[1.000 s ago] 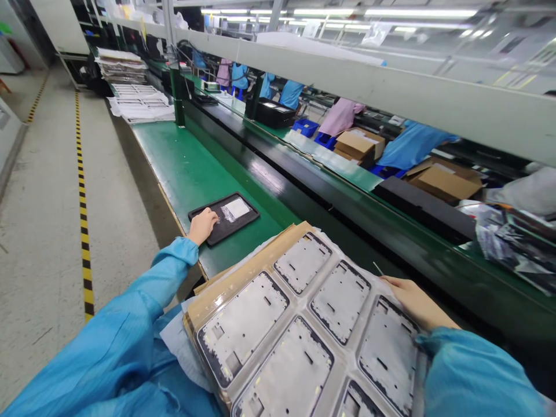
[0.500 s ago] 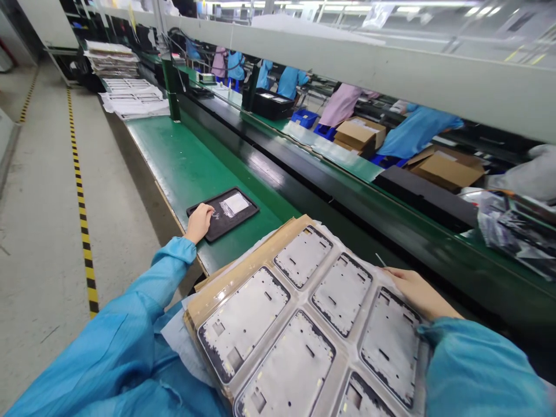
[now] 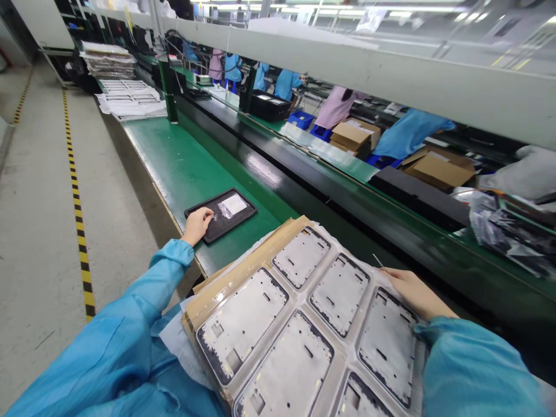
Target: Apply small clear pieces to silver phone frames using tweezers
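Observation:
My left hand reaches out to a small black tray on the green bench, fingers curled onto its near corner, pinching at tiny parts too small to name. A clear plastic bag lies in that tray. My right hand rests on the far edge of a big moulded tray in front of me, fingers closed around a thin metal tool, likely tweezers. The big tray holds several grey metal frames in black-rimmed pockets and sits on brown cardboard.
A green bench runs away to the left with stacks of trays at its far end. A dark conveyor runs beside it. Across it are cardboard boxes and other people in blue and pink coats. Yellow-black floor tape marks the aisle.
My left hand has stayed on the black tray's near corner with only slight finger motion. The view has shifted a little; my right hand keeps its place.

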`<control>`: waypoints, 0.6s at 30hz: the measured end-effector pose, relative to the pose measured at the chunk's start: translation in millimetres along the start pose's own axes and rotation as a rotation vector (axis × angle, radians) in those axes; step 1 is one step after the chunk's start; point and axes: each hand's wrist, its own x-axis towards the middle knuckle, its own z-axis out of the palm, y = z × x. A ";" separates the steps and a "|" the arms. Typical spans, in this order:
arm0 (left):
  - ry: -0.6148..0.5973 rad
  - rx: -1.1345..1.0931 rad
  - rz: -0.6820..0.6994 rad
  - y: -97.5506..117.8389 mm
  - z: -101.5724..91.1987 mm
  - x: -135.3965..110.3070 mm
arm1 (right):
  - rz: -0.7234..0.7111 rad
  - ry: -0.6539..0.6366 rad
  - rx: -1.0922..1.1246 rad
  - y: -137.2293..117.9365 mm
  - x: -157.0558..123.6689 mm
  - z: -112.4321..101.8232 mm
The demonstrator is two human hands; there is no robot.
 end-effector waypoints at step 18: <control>-0.054 0.028 0.275 40.2 -0.7 -40.7 | -0.030 -0.012 -0.031 3.5 0.8 0.9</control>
